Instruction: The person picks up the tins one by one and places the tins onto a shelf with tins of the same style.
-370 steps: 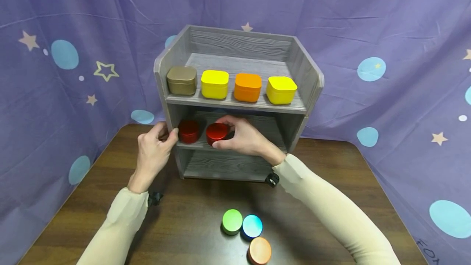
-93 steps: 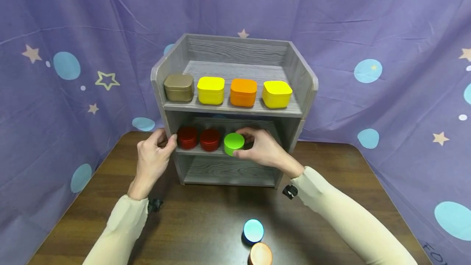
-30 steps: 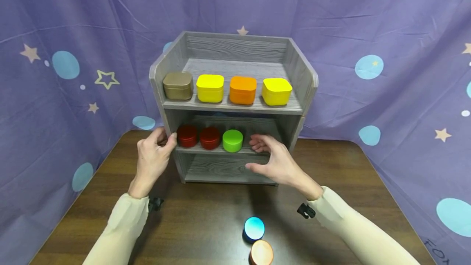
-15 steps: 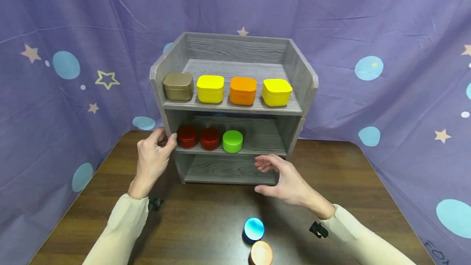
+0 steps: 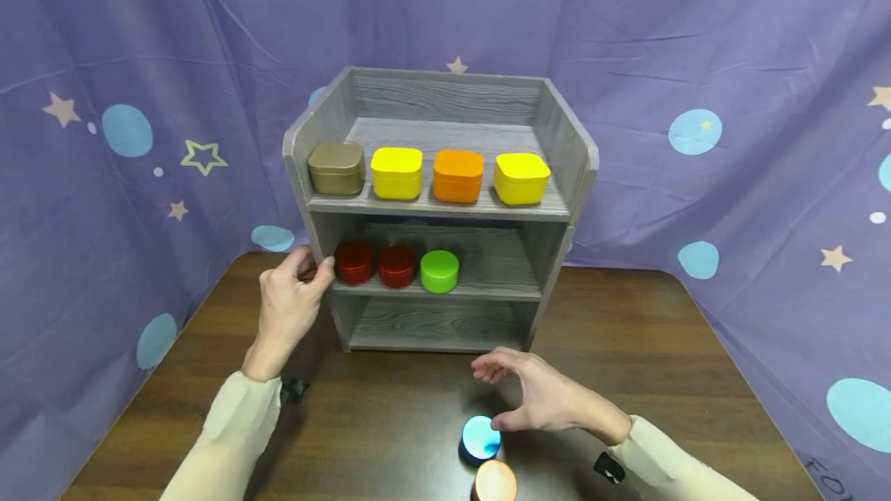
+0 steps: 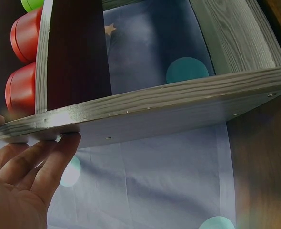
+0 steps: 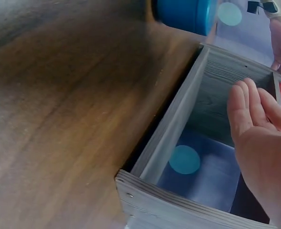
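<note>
Left hand (image 5: 288,301): fingers grip the left side panel of the grey shelf unit (image 5: 579,147).
Middle shelf: two red tins (image 5: 355,263), green tin (image 5: 439,270), at left end.
Right hand (image 5: 539,397): released, hovering over blue tin (image 5: 479,437) near table's (image 5: 661,331) front edge.
Right wrist view: palm empty.

Centre of frame, upper row, left to right: brown tin (image 5: 336,168), left yellow tin (image 5: 396,173), orange tin (image 5: 458,175), right yellow tin (image 5: 521,178), all square with lids on, set apart. Row below, left half: left red tin (image 5: 354,262), right red tin (image 5: 397,266), green tin (image 5: 439,270), all round, close together. Bottom edge, centre: copper tin (image 5: 495,481), partly cut off. Dark wood table (image 5: 661,346). Purple backdrop (image 5: 731,37) with stars and blue dots.
</note>
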